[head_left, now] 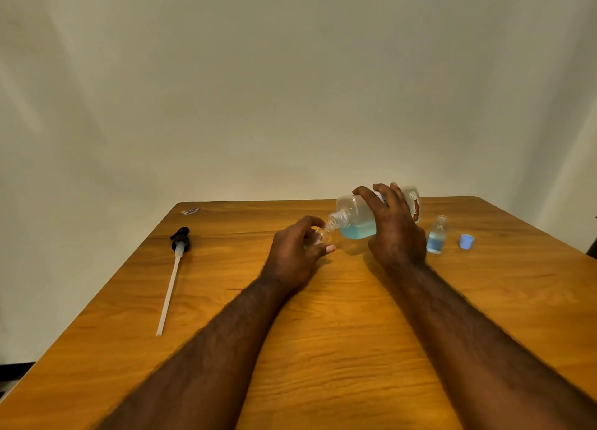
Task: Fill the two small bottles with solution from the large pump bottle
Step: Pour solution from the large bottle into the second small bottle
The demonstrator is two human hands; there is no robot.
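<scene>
On the wooden worktop (323,332), toward its far side, two hands work at centre. Large bottles: one. The large pump bottle (352,216), without its pump, is tilted close to horizontal in the right hand (395,232), whose grip wraps over its body. Blue solution (358,231) pools along its lower side, and the open neck points left.

Small bottles: two. The first small bottle (323,234) sits in the left hand (292,255), grip curled round it, mouth meeting the large bottle's neck; its fill level cannot be told. The second small bottle (436,235) stands upright, uncapped, just right of the right hand, partly filled with blue.

Caps: one blue cap (466,241), further right, apart. Pumps: one pump head (180,237) with long tube, lying at the left. Stickers: one sticker (190,210), far-left corner.
</scene>
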